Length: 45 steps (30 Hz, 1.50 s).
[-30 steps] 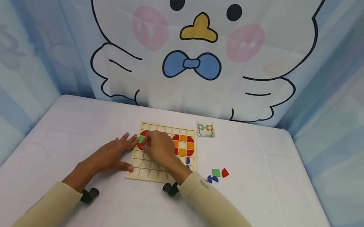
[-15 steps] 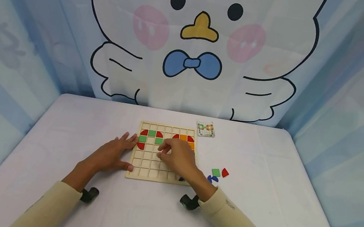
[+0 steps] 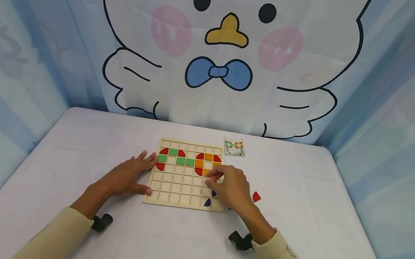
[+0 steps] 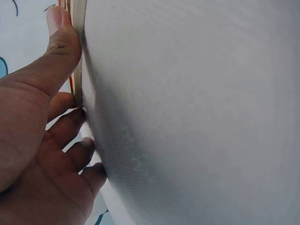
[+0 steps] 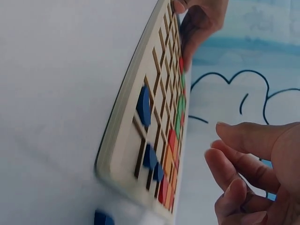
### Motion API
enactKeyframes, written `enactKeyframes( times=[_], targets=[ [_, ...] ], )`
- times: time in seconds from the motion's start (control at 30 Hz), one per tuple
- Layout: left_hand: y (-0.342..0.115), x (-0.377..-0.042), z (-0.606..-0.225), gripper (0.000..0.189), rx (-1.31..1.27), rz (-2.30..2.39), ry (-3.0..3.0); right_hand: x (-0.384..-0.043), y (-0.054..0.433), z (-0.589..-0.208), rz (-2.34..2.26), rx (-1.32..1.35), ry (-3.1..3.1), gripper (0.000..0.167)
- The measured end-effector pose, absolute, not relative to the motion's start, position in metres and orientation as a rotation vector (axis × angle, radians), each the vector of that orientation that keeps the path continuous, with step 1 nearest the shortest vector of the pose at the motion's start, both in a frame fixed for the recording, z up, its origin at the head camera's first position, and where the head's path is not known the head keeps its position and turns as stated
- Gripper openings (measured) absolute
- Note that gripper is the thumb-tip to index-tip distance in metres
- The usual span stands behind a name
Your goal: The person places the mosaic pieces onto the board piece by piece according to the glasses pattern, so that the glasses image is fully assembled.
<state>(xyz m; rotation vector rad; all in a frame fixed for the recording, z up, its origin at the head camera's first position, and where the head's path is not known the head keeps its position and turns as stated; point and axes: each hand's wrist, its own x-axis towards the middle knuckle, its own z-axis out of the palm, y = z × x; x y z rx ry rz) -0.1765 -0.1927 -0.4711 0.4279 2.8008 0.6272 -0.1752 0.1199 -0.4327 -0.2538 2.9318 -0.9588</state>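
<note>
A wooden grid board [image 3: 182, 206] lies on the table with green, red and orange pieces in its far rows. My left hand [image 3: 133, 177] rests at its left side, fingers spread and thumb on the near-left corner; in the left wrist view the thumb [image 4: 61, 47] lies over the board's edge. My right hand [image 3: 232, 188] hovers over the board's right side. The right wrist view shows its thumb and fingers [image 5: 222, 164] apart, with nothing between them. Blue pieces [image 5: 144, 105] stand in the board's near-right cells. The right hand hides part of the right columns.
A small pattern card [image 3: 234, 147] lies beyond the board's far-right corner. To the right of the board sits a loose red piece [image 3: 256, 197]. A loose blue piece [image 5: 103, 218] is near the board's corner, others being hidden by the right hand.
My right hand has moved right across the board from its left part, uncovering the green squares and red pieces there. It now covers the loose green square. The left hand has stayed in place.
</note>
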Motion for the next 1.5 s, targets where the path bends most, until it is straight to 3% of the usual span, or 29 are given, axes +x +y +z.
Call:
enactKeyframes(
  times=[0.83, 1.5],
  targets=[
    [-0.193, -0.175, -0.47, 0.11, 0.431, 0.616, 2.803, -0.169, 0.21, -0.442, -0.76, -0.028, 2.961, 0.021],
    [-0.193, -0.178, -0.47, 0.111, 0.422, 0.623, 2.791, -0.173, 0.22, -0.456, -0.639, -0.104, 2.991, 0.018]
  ],
)
